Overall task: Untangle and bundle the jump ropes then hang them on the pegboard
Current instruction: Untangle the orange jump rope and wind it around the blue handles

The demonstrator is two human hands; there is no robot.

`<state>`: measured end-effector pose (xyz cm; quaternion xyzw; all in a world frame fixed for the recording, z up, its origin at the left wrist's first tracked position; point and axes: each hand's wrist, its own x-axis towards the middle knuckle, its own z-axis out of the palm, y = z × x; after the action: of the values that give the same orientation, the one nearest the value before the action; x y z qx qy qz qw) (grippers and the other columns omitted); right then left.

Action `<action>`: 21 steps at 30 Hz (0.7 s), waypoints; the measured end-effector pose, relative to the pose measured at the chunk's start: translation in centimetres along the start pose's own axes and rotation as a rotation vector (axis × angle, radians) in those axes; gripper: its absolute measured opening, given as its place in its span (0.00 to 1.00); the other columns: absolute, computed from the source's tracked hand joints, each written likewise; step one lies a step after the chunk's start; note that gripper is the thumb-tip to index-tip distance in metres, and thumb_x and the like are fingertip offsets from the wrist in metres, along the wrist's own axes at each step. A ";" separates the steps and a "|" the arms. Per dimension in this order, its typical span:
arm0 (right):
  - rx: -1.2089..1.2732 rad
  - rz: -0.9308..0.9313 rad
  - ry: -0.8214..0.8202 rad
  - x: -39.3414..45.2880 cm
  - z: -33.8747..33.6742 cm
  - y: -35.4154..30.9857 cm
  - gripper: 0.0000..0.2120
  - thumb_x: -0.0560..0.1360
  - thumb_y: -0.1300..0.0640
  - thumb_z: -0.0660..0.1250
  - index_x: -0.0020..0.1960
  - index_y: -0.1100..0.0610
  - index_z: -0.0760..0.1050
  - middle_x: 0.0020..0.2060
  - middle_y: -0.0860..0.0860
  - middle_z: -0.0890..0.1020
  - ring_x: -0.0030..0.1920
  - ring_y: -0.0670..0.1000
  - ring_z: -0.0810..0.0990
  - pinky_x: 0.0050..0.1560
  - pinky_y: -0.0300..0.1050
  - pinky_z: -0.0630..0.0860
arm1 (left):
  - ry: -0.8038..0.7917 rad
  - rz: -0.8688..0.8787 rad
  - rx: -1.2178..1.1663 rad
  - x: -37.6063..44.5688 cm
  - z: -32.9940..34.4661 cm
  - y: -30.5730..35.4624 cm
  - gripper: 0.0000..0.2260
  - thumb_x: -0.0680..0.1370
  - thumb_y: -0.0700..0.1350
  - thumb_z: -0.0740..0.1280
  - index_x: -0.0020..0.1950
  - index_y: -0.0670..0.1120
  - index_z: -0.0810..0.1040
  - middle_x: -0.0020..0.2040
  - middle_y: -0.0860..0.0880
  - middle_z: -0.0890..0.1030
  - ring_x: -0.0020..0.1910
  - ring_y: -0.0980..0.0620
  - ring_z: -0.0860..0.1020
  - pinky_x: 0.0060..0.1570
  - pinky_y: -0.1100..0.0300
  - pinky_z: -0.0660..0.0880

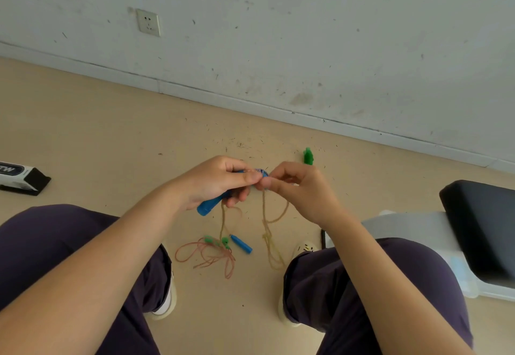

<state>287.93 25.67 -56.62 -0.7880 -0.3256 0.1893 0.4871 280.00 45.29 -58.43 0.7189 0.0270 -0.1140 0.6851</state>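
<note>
Blue plastic shows in the left hand (220, 180), whose fingers are curled round a blue handle (207, 206) with its end sticking out below the palm. The right hand (295, 187) meets it fingertip to fingertip, thumb and forefinger pinching the tan rope (271, 246) where it leaves the handle; the exact pinch point is hidden by the fingers. The tan rope hangs in loose loops between the knees down to the floor (111, 137).

The floor is smooth beige, flecked with small dark bits near the wall. On it, between the feet, lie a second blue handle (242, 244), a pink rope (209, 257) in a tangled heap, and small green handles (224, 241) partly buried in that heap. Another green handle (308, 156) stands out beyond the right hand, its lower part hidden behind the knuckles.

The wall (306, 34) is scuffed white with a socket (148, 22). A black-and-white box (21, 177) is cut off at the left edge; a black cushion on a white frame (482, 229) is cut off at the right.
</note>
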 end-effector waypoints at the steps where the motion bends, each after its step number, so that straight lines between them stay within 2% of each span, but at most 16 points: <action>1: 0.008 -0.009 0.035 0.0 -0.1 0.0 0.08 0.74 0.55 0.73 0.41 0.59 0.82 0.34 0.45 0.82 0.36 0.40 0.77 0.43 0.32 0.72 | 0.003 -0.008 -0.001 -0.1 -0.1 0.1 0.12 0.77 0.56 0.70 0.46 0.48 0.86 0.33 0.49 0.79 0.28 0.52 0.75 0.33 0.63 0.74; 4: 0.052 -0.026 0.200 0.1 -0.7 0.0 0.08 0.75 0.55 0.72 0.40 0.59 0.81 0.32 0.46 0.80 0.35 0.40 0.75 0.40 0.32 0.71 | 0.048 -0.050 0.048 -0.3 -0.7 0.5 0.13 0.74 0.57 0.71 0.43 0.49 0.86 0.34 0.48 0.81 0.33 0.52 0.80 0.37 0.62 0.77; 7: 0.163 -0.018 0.355 0.2 -1.5 0.0 0.09 0.77 0.54 0.70 0.39 0.55 0.79 0.33 0.50 0.80 0.35 0.45 0.79 0.39 0.34 0.74 | 0.122 -0.144 0.242 -0.5 -1.6 0.4 0.15 0.77 0.58 0.69 0.39 0.49 0.85 0.36 0.48 0.84 0.37 0.54 0.82 0.46 0.61 0.77; 9: 0.151 -0.021 0.386 0.2 -2.0 0.1 0.09 0.77 0.52 0.70 0.39 0.53 0.79 0.34 0.51 0.82 0.33 0.45 0.80 0.39 0.34 0.74 | 0.176 -0.164 0.325 -0.6 -1.9 0.3 0.16 0.78 0.58 0.68 0.40 0.47 0.84 0.34 0.49 0.83 0.36 0.55 0.81 0.45 0.62 0.74; 11: 0.146 0.006 0.321 0.3 -2.1 0.1 0.05 0.76 0.51 0.71 0.43 0.51 0.81 0.37 0.52 0.84 0.33 0.48 0.82 0.41 0.38 0.74 | 0.164 -0.135 0.254 -0.8 -1.9 0.5 0.16 0.78 0.56 0.68 0.42 0.44 0.83 0.30 0.48 0.78 0.30 0.52 0.77 0.40 0.62 0.75; 12: 0.157 0.025 0.256 0.2 -2.0 0.1 0.05 0.75 0.49 0.72 0.49 0.48 0.81 0.38 0.52 0.85 0.32 0.50 0.83 0.42 0.39 0.75 | 0.139 -0.115 0.190 -0.8 -1.6 0.7 0.16 0.78 0.56 0.69 0.42 0.43 0.83 0.28 0.49 0.75 0.27 0.52 0.73 0.36 0.62 0.74; 15: 0.147 0.045 0.079 0.0 -1.0 0.2 0.24 0.69 0.45 0.76 0.63 0.44 0.74 0.42 0.50 0.85 0.33 0.53 0.85 0.42 0.35 0.76 | 0.064 -0.069 0.102 -0.8 -0.9 1.0 0.15 0.75 0.59 0.70 0.42 0.47 0.83 0.27 0.50 0.71 0.24 0.53 0.65 0.29 0.63 0.69; 17: 0.128 0.031 -0.004 -0.1 -0.3 0.1 0.25 0.67 0.48 0.78 0.62 0.45 0.75 0.43 0.50 0.84 0.35 0.53 0.85 0.40 0.37 0.77 | 0.032 -0.069 0.116 -0.7 -0.4 1.0 0.16 0.74 0.60 0.70 0.43 0.48 0.84 0.27 0.51 0.72 0.23 0.54 0.65 0.28 0.63 0.67; 19: 0.115 0.017 -0.048 -0.2 0.2 0.0 0.19 0.68 0.53 0.79 0.56 0.49 0.77 0.41 0.53 0.83 0.34 0.52 0.82 0.38 0.42 0.78 | 0.012 -0.082 0.112 -0.6 -0.1 1.0 0.15 0.75 0.59 0.70 0.43 0.47 0.84 0.28 0.51 0.74 0.24 0.55 0.67 0.28 0.63 0.67; 21: 0.091 0.015 -0.057 -0.1 0.6 0.1 0.12 0.70 0.58 0.78 0.51 0.54 0.78 0.35 0.56 0.78 0.31 0.49 0.76 0.34 0.42 0.75 | -0.002 -0.085 0.093 -0.5 0.0 0.9 0.12 0.77 0.55 0.70 0.41 0.47 0.84 0.31 0.50 0.76 0.25 0.55 0.69 0.30 0.63 0.69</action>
<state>287.51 25.91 -56.97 -0.7616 -0.3244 0.2299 0.5116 279.65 45.32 -57.48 0.7480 0.0516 -0.1449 0.6456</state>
